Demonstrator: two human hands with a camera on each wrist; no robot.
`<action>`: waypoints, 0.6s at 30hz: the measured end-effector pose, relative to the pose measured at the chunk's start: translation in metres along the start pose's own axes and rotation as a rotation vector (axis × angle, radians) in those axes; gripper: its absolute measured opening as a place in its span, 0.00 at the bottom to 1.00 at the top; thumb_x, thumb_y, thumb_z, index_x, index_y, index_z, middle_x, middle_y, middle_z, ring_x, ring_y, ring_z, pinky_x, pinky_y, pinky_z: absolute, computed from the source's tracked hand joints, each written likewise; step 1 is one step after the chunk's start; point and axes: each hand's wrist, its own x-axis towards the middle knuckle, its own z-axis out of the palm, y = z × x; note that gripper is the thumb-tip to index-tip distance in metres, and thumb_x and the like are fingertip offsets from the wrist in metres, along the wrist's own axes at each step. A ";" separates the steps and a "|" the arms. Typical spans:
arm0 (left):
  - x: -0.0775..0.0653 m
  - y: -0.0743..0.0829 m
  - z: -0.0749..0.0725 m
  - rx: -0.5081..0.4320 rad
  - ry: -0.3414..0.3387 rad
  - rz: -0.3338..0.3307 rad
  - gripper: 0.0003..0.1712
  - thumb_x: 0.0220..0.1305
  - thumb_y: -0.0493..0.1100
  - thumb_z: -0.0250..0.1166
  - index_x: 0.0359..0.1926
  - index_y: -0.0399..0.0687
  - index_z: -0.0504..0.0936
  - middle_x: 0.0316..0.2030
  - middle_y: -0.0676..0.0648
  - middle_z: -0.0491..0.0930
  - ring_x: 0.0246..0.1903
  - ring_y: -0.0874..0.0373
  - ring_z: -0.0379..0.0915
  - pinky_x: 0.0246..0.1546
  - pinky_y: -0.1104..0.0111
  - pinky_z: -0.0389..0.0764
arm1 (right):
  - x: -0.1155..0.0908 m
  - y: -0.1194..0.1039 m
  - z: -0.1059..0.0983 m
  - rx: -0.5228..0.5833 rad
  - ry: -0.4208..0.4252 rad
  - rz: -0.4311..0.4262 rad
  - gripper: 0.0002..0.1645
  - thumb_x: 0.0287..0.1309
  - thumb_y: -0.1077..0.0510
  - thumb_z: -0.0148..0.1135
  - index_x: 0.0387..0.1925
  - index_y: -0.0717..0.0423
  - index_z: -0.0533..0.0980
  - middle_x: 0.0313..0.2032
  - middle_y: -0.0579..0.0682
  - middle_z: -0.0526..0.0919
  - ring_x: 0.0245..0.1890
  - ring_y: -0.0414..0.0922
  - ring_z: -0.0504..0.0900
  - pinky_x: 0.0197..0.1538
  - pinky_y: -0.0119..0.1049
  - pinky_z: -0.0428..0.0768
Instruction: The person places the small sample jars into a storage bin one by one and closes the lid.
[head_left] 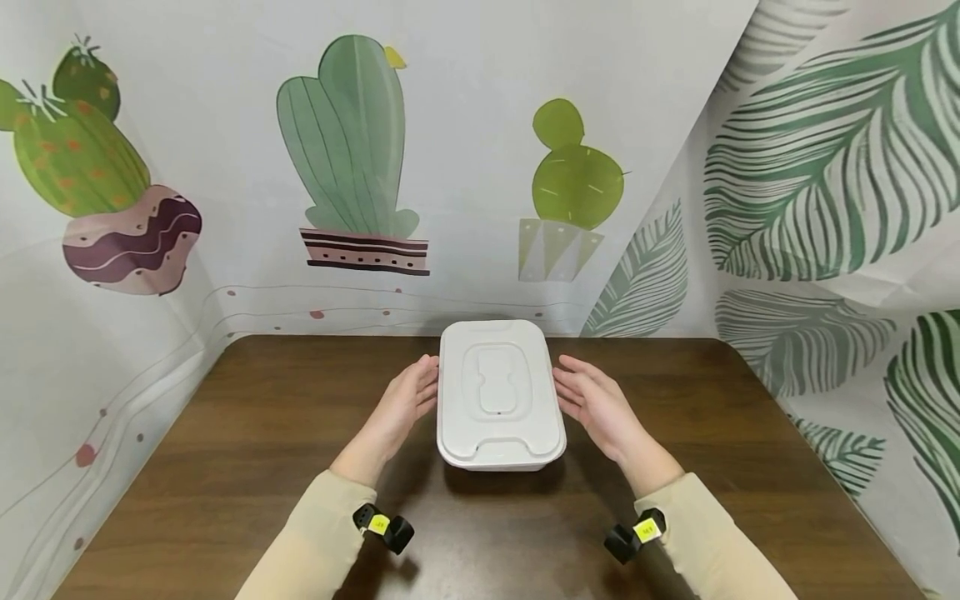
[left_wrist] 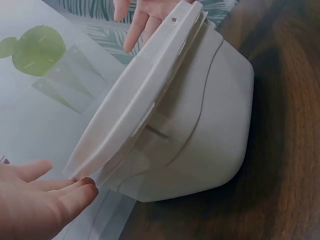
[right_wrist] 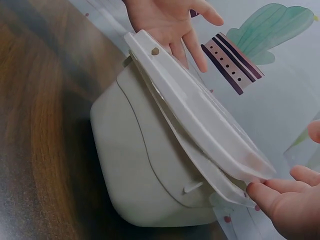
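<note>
A white storage box with a lid on top sits on the wooden table. In both wrist views, a narrow gap shows between the lid's edge and the box rim. My left hand is at the box's left side, fingers extended, fingertips right at the lid's edge. On the opposite side, my right hand mirrors it, its straight fingers reaching the lid's edge in the right wrist view. Neither hand curls around the lid or the box.
The brown wooden table runs back to a wall cloth printed with cacti and leaves. The box stands near the table's back edge. A black strap with a small camera is on each sleeved wrist.
</note>
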 end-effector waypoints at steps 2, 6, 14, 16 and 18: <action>0.001 0.000 0.001 0.019 -0.002 -0.005 0.37 0.71 0.59 0.42 0.69 0.36 0.56 0.70 0.32 0.53 0.69 0.39 0.51 0.69 0.51 0.56 | 0.000 0.001 0.000 0.003 0.004 0.006 0.32 0.68 0.60 0.44 0.70 0.64 0.51 0.68 0.65 0.58 0.66 0.54 0.63 0.58 0.32 0.73; 0.004 -0.002 0.004 0.057 -0.016 0.002 0.37 0.72 0.58 0.41 0.70 0.35 0.55 0.70 0.31 0.52 0.69 0.38 0.50 0.69 0.49 0.54 | 0.000 0.002 -0.001 0.013 0.011 0.014 0.32 0.68 0.61 0.43 0.70 0.64 0.50 0.68 0.64 0.58 0.67 0.53 0.62 0.60 0.33 0.72; 0.009 -0.004 0.010 0.118 -0.039 0.011 0.39 0.72 0.60 0.40 0.70 0.35 0.53 0.70 0.32 0.51 0.70 0.39 0.46 0.69 0.48 0.51 | 0.000 0.003 -0.004 0.019 0.033 0.020 0.33 0.68 0.60 0.43 0.70 0.65 0.49 0.68 0.63 0.57 0.68 0.52 0.59 0.66 0.37 0.66; 0.010 -0.004 0.010 0.124 -0.041 0.012 0.39 0.72 0.60 0.40 0.70 0.34 0.53 0.70 0.32 0.52 0.71 0.39 0.46 0.69 0.47 0.51 | 0.001 0.004 -0.005 0.012 0.038 0.027 0.33 0.68 0.60 0.43 0.70 0.65 0.49 0.68 0.63 0.57 0.68 0.52 0.60 0.66 0.36 0.66; 0.012 -0.005 0.011 0.126 -0.039 0.010 0.38 0.72 0.59 0.41 0.70 0.34 0.53 0.70 0.32 0.52 0.71 0.39 0.46 0.69 0.47 0.50 | 0.001 0.007 -0.005 0.006 0.043 0.035 0.32 0.68 0.60 0.43 0.70 0.64 0.50 0.68 0.63 0.58 0.67 0.51 0.61 0.64 0.34 0.68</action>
